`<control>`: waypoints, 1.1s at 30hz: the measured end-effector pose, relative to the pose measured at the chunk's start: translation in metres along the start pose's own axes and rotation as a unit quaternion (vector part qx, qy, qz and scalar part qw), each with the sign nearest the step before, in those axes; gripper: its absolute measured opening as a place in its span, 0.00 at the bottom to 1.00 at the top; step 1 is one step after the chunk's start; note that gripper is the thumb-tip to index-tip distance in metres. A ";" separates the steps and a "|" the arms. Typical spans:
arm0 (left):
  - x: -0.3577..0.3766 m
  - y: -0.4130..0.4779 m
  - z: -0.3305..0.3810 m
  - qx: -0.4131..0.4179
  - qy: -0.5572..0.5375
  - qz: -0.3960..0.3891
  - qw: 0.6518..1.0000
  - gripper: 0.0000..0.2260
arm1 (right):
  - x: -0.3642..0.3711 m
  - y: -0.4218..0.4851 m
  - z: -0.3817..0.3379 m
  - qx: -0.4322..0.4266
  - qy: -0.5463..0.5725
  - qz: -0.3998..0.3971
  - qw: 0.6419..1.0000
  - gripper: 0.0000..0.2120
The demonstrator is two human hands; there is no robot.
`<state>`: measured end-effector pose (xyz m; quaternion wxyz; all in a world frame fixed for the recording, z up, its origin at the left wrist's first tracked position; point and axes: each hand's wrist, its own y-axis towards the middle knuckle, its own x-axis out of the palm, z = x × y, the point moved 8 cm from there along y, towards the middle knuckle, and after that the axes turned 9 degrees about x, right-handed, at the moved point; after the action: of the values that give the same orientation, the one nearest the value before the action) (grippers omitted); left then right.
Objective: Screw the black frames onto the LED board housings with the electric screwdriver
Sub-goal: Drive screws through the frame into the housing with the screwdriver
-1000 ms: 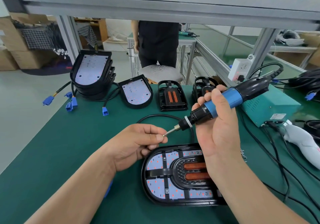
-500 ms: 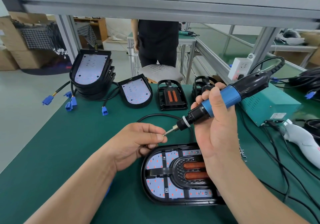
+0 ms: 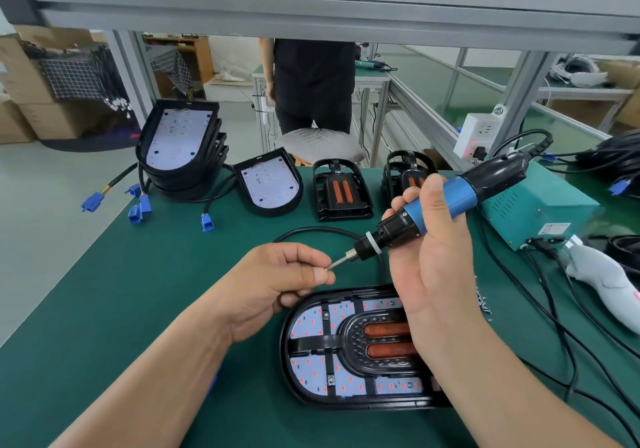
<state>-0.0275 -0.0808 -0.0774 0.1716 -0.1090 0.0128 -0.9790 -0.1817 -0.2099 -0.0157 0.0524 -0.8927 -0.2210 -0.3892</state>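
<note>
An LED board housing (image 3: 311, 375) with a black frame (image 3: 353, 342) laid in it lies on the green mat in front of me. My right hand (image 3: 433, 257) grips the blue and black electric screwdriver (image 3: 450, 202), held tilted above the housing with its bit pointing left and down. My left hand (image 3: 277, 281) pinches a small screw (image 3: 327, 268) at the bit's tip, just above the housing's far left corner. My right forearm hides the housing's right end.
At the back of the mat stand a stack of housings (image 3: 180, 150), a single housing (image 3: 270, 184), and two black frames (image 3: 341, 191) (image 3: 405, 174). A teal power box (image 3: 540, 212), cables and a grey tool (image 3: 606, 281) sit right. Loose screws (image 3: 483, 304) lie nearby. A person (image 3: 311, 84) stands behind.
Almost nothing moved. The screwdriver has shifted very slightly up and left, and its bit tip stays at the screw in my left fingers.
</note>
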 end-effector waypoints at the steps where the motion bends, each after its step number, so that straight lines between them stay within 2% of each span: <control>1: 0.000 0.000 0.000 -0.002 -0.003 -0.003 1.000 0.11 | -0.002 0.001 0.000 0.001 0.004 0.008 1.000 0.11; 4: 0.000 0.000 -0.001 -0.006 -0.006 -0.009 1.000 0.09 | -0.008 0.002 0.002 0.012 0.019 0.025 0.999 0.10; 8: -0.001 0.000 -0.002 -0.007 -0.004 -0.018 1.000 0.09 | -0.012 0.004 0.001 0.022 0.039 0.039 0.998 0.13; 13: -0.001 -0.002 -0.003 -0.027 0.038 -0.027 0.999 0.05 | -0.018 0.005 -0.009 0.019 0.062 0.046 0.997 0.13; 20: 0.006 -0.007 -0.002 -0.031 0.124 -0.074 0.989 0.10 | -0.031 0.006 -0.029 0.016 0.105 0.056 0.993 0.10; 23: 0.006 -0.008 -0.001 -0.027 0.189 -0.094 0.977 0.10 | -0.038 0.004 -0.037 0.013 0.108 0.076 0.991 0.10; 27: 0.003 -0.007 0.000 -0.014 0.213 -0.088 0.973 0.10 | -0.039 0.002 -0.047 0.005 0.115 0.085 0.990 0.11; 33: -0.010 -0.002 0.004 0.014 0.253 -0.051 0.966 0.18 | -0.040 -0.002 -0.059 -0.004 0.074 0.050 0.996 0.08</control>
<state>-0.0183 -0.0752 -0.0756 0.1147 0.1441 0.0361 -0.9822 -0.2468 -0.2380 -0.0038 0.0842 -0.8717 -0.1701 -0.4517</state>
